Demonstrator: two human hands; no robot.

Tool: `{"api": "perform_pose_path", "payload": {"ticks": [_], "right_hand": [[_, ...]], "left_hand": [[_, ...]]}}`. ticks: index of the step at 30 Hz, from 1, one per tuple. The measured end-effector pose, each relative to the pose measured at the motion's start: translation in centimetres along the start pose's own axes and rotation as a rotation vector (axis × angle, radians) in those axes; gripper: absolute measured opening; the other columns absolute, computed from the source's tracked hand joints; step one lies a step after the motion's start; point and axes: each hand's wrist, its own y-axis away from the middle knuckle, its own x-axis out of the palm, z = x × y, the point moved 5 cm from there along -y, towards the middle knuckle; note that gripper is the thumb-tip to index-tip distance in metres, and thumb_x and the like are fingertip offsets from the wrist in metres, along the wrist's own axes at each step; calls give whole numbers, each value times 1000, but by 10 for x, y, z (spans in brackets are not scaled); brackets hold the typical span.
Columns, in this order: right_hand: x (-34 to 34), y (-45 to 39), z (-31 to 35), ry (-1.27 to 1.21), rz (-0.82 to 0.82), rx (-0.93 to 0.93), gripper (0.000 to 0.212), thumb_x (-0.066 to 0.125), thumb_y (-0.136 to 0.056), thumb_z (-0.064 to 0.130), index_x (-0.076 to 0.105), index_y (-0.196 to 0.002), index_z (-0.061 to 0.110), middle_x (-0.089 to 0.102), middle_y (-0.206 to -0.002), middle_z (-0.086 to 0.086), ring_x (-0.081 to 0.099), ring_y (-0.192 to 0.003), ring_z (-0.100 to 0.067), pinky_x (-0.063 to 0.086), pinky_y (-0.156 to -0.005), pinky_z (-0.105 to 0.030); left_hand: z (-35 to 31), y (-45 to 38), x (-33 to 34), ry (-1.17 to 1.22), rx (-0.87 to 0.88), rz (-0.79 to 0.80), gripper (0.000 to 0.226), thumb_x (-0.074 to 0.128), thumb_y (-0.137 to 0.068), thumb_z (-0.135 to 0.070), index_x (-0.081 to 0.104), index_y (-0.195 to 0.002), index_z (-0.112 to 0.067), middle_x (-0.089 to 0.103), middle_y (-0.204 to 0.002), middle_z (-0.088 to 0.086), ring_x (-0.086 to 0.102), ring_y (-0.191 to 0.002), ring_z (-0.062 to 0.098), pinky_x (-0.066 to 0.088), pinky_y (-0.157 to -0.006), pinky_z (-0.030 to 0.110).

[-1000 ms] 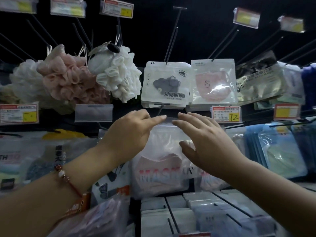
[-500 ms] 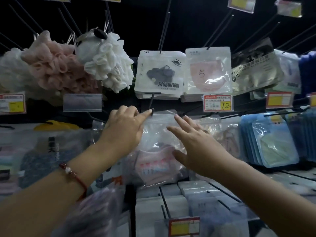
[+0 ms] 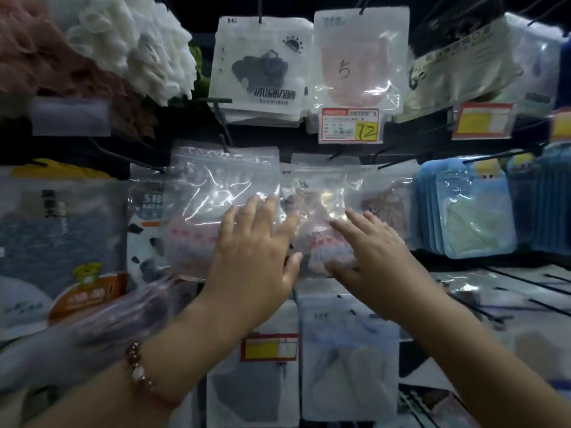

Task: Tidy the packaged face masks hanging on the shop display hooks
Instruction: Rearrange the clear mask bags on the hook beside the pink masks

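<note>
A clear packet with a pink printed face mask (image 3: 213,193) hangs on a black hook (image 3: 225,140) in the middle row. My left hand (image 3: 251,245) lies flat on its lower right part, fingers straight. Beside it hangs a second clear mask packet (image 3: 321,199). My right hand (image 3: 370,251) presses that one with spread, straight fingers, the thumb under its lower edge. Neither hand grips anything. Above hang a white packet with a black mask (image 3: 258,66) and a packet with a pink mask (image 3: 358,57).
White (image 3: 136,47) and pink (image 3: 40,57) bath puffs hang top left. Blue mask packets (image 3: 472,208) hang at the right, larger packets (image 3: 58,236) at the left. A price tag marked 12 (image 3: 350,125) sits between rows. Bare hooks (image 3: 509,291) jut out lower right.
Both hands have slid down from the packet's top edge at the hook to the fronts of the packets. The clear packet now hangs on the hook. The view has moved closer.
</note>
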Motion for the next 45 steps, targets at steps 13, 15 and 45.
{"api": "perform_pose_path", "payload": {"ticks": [13, 15, 45], "right_hand": [[26, -62, -107, -1083, 107, 249, 81, 76, -80, 45, 38, -146, 18, 65, -121, -5, 66, -106, -24, 53, -95, -38], [26, -62, -104, -1207, 130, 209, 46, 70, -89, 25, 54, -130, 11, 70, -103, -6, 69, -91, -25, 57, -76, -26], [-111, -34, -33, -1236, -184, -290, 10, 71, -86, 13, 67, -90, 5, 71, -72, -6, 62, -61, -10, 49, -55, -18]], "left_hand": [[-22, -28, 19, 214, -163, 25, 67, 59, -94, -46, 30, -154, -34, 53, -140, 9, 47, -129, 27, 36, -110, 43], [-21, -29, 19, 360, -227, 54, 64, 59, -95, -43, 33, -153, -36, 54, -135, 0, 47, -122, 18, 39, -105, 36], [0, -34, -94, 565, -59, -162, 53, 64, -92, -49, 43, -141, -52, 53, -109, -24, 56, -96, 0, 47, -77, 16]]}}
